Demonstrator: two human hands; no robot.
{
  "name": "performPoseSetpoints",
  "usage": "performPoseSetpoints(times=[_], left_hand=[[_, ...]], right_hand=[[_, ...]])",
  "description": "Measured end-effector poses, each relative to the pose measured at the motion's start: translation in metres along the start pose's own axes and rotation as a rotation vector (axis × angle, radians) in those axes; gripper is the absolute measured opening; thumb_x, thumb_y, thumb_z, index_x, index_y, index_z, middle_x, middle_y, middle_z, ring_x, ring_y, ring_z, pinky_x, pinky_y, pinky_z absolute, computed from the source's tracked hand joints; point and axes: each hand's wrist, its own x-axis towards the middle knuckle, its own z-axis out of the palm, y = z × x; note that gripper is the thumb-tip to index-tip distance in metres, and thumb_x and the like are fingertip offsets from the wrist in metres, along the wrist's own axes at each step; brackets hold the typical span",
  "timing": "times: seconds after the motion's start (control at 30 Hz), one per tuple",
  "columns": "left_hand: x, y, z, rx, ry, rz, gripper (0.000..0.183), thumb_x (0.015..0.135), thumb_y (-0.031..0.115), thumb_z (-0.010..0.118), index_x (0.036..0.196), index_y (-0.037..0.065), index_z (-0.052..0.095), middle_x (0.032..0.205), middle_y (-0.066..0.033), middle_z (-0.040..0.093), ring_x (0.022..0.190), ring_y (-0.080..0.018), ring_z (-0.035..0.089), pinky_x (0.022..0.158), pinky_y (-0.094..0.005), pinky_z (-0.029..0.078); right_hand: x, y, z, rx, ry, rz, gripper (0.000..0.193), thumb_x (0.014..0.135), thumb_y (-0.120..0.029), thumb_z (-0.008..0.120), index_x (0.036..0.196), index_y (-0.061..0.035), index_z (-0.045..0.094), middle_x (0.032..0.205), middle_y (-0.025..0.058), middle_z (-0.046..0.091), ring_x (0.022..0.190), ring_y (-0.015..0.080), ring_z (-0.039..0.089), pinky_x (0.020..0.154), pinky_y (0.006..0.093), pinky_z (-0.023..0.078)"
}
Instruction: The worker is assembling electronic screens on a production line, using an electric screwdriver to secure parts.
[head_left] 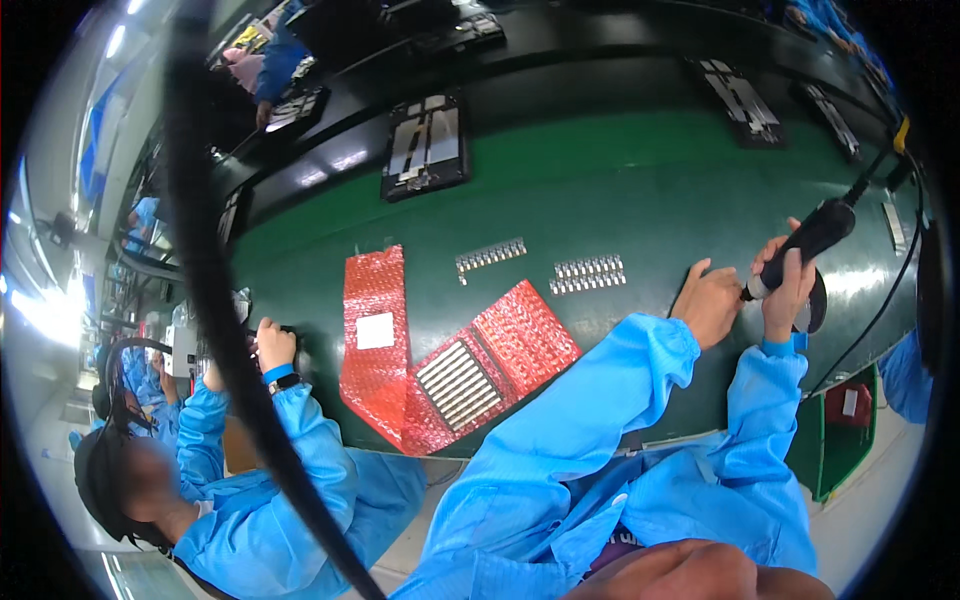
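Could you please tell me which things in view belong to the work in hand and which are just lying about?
Apparently in use:
driver, held in the right hand
left hand, near the driver's tip

Lying about, though possibly related:
red bubble wrap
metal bars on the wrap
small metal parts
black panels

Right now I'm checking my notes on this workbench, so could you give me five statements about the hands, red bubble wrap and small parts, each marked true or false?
1. The right hand holds the black power screwdriver. True.
2. A white label is on the red bubble wrap. True.
3. The left hand lies on the bubble wrap. False: it is beside the screwdriver's tip.
4. The double row of small silver parts is under the bubble wrap. False: that double row lies uncovered on the green tabletop.
5. The neighbouring co-worker's sleeve is blue. True.
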Motion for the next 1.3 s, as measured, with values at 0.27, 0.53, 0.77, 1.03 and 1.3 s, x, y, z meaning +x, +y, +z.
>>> performPoseSetpoints(times=[0.27,0.53,0.77,1.03,1.3], left_hand=[[0.003,0.007,-0.007,-0.061,-0.027,0.006,0.016,0.079,0.016,0.060,0.093,0.009,0.063,0.099,-0.0074,0.063,0.112,-0.0235,0.051,0.100,-0.0477,0.028],[0.004,0.006,-0.012,-0.066,0.030,-0.004,0.015,0.079,0.017,0.060,0.090,0.008,0.064,0.097,-0.0091,0.062,0.106,-0.0243,0.054,0.097,-0.0479,0.031],[0.007,0.009,-0.006,-0.044,0.042,-0.013,0.014,0.079,0.015,0.060,0.090,0.006,0.063,0.091,-0.0074,0.058,0.099,-0.0237,0.055,0.096,-0.0443,0.033],[0.008,0.010,-0.003,0.008,0.050,-0.062,0.019,0.079,0.012,0.060,0.097,0.006,0.063,0.108,-0.0075,0.060,0.113,-0.0225,0.049,0.097,-0.0430,0.032],[0.009,0.009,-0.009,0.016,0.000,-0.051,0.024,0.080,0.006,0.056,0.104,0.003,0.060,0.115,-0.0081,0.057,0.117,-0.0242,0.047,0.099,-0.0430,0.031]], right_hand=[[-0.003,-0.010,0.009,-0.212,0.091,-0.038,0.053,0.079,0.003,0.061,0.127,0.0000,0.038,0.079,0.0023,0.054,0.064,0.0086,0.053,0.060,0.0214,0.043],[0.005,-0.006,0.003,-0.147,-0.017,-0.029,0.053,0.079,0.003,0.060,0.126,0.0030,0.036,0.089,0.0088,0.057,0.071,0.0133,0.058,0.064,0.0251,0.047],[0.018,0.000,0.002,-0.097,-0.142,-0.095,0.051,0.081,0.004,0.055,0.127,0.0038,0.034,0.117,0.0194,0.051,0.091,0.0210,0.059,0.075,0.0317,0.050],[0.021,-0.005,-0.005,-0.021,-0.178,0.035,0.053,0.078,0.001,0.057,0.127,0.0016,0.036,0.095,0.0144,0.060,0.067,0.0135,0.058,0.062,0.0255,0.048],[0.024,-0.014,-0.002,-0.042,-0.206,0.051,0.050,0.072,0.001,0.068,0.117,-0.0017,0.047,0.073,0.0007,0.053,0.061,0.0071,0.051,0.055,0.0215,0.042]])
